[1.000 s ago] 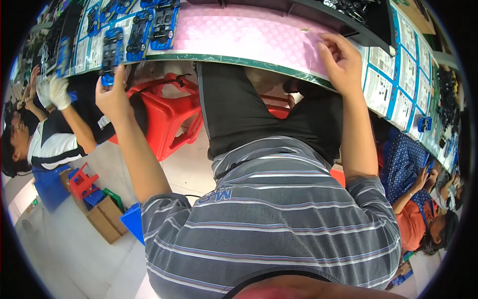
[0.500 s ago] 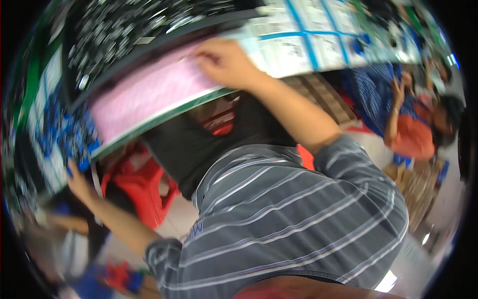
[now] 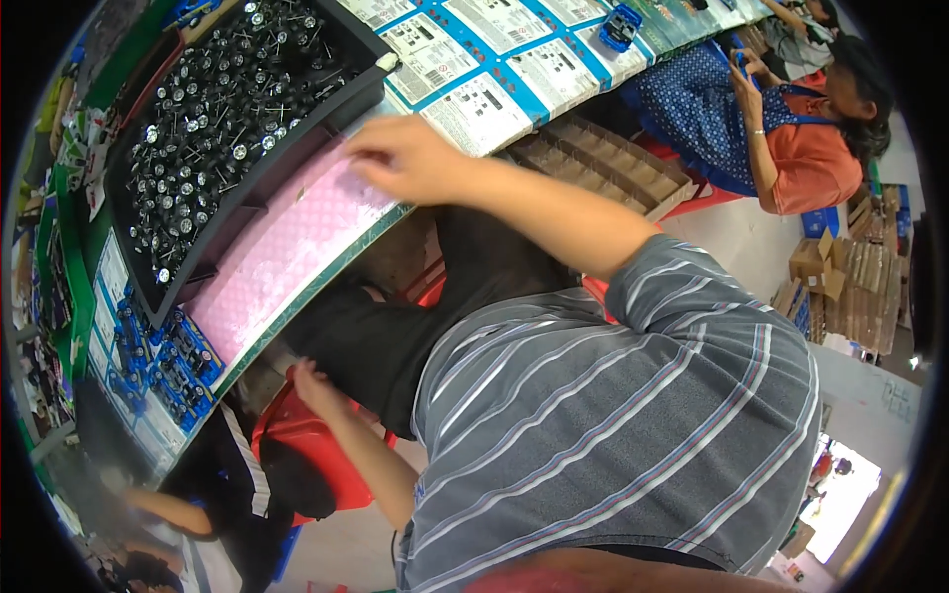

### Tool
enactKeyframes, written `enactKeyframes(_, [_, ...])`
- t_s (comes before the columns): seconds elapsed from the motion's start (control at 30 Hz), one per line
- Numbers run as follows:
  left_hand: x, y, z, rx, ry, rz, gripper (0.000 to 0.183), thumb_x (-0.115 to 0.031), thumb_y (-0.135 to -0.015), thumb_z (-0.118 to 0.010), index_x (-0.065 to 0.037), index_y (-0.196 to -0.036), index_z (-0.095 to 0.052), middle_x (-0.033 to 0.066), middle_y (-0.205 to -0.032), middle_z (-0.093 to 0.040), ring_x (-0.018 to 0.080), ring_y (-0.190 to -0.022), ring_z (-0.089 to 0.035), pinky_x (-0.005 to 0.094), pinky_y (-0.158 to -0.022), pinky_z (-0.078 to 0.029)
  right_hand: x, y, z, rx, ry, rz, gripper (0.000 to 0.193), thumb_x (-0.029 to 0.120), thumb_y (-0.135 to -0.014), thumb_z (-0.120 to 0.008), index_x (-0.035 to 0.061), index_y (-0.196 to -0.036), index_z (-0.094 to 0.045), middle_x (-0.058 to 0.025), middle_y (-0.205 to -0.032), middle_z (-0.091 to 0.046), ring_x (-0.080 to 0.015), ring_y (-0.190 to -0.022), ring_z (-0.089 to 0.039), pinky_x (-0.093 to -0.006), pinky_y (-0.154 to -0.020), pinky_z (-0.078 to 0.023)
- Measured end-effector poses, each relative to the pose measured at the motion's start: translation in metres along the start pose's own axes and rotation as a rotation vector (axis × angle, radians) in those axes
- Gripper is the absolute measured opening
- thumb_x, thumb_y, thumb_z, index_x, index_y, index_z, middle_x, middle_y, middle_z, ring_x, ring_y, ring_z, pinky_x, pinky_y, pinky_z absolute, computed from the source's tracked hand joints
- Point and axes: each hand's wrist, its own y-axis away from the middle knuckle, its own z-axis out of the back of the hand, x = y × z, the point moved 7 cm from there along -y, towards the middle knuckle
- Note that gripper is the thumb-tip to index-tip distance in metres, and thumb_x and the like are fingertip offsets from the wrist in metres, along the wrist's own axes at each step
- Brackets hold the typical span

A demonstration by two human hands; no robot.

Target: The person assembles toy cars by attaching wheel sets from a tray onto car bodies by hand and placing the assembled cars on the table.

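My right hand (image 3: 403, 163) hovers at the right end of a pink textured mat (image 3: 282, 232), close to the corner of a black bin. Its fingers are loosely bent, the thumb apart from them, and nothing shows in it; some blur covers the fingertips. Below the table edge, beside my dark-trousered lap, my left hand (image 3: 318, 388) is raised with loosely parted fingers and no visible object. The black bin (image 3: 213, 262) holds many black wheels with silver hubs and thin axles. Blue toy car parts (image 3: 173, 371) lie piled left of the mat. A small piece (image 3: 300, 195) rests on the mat.
Printed card sheets (image 3: 494, 104) cover the table's far right, with a blue toy car (image 3: 620, 28) on them. Divided cardboard trays (image 3: 603, 163) stand beneath. Red stools (image 3: 311, 440) are below. A person in orange (image 3: 811, 148) sits at right; another person's arm (image 3: 173, 509) shows lower left.
My left hand has drawn back from the blue parts to beside my lap. My right hand stays over the mat's right end. The view has shifted and become sharper.
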Motion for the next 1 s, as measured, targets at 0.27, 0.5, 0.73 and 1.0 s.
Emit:
enactKeyframes(0.27, [-0.055,0.039,-0.045,-0.047,-0.495,-0.431,0.028,-0.02,-0.098,-0.063,0.004,-0.112,-0.065,0.0121,-0.099,-0.068,0.0187,-0.09,-0.062,0.0317,-0.084,-0.049,-0.032,0.02,0.309,0.007,1.221,-0.395,0.068,-0.007,-0.073,-0.056,0.0072,-0.139,-0.051,-0.0233,-0.132,-0.053,-0.0455,-0.12,-0.051,-0.0488,-0.1,-0.045])
enactKeyframes(0.5, [-0.114,0.063,-0.153,0.34,-0.106,-0.385,0.022,-0.013,-0.099,-0.061,0.003,-0.113,-0.066,0.0094,-0.103,-0.07,0.0157,-0.096,-0.065,0.0275,-0.089,-0.05,-0.06,0.053,0.335,0.206,0.85,0.484,0.053,-0.002,-0.079,-0.063,0.0035,-0.131,-0.058,-0.0204,-0.124,-0.061,-0.0371,-0.11,-0.06,-0.0434,-0.09,-0.05])
enactKeyframes(0.73, [-0.182,0.189,-0.26,1.109,0.319,-0.257,0.062,-0.015,-0.091,-0.072,-0.001,-0.143,-0.04,0.0077,-0.11,-0.064,0.01,-0.081,-0.061,0.0223,-0.071,-0.049,0.075,0.041,0.136,0.518,0.48,-0.187,0.066,0.022,-0.07,-0.085,-0.0017,-0.126,-0.059,-0.0178,-0.107,-0.066,-0.0322,-0.095,-0.064,-0.0397,-0.088,-0.051])
enactKeyframes(1.0, [-0.213,0.171,-0.237,0.959,0.704,-0.034,0.043,-0.022,-0.086,-0.063,-0.003,-0.122,-0.048,0.0149,-0.112,-0.066,0.013,-0.067,-0.064,0.0213,-0.05,-0.05,0.071,-0.08,0.073,0.472,0.366,-0.121,0.044,0.016,-0.08,-0.075,-0.0007,-0.119,-0.064,-0.0145,-0.098,-0.069,-0.0251,-0.086,-0.067,-0.0368,-0.074,-0.054])
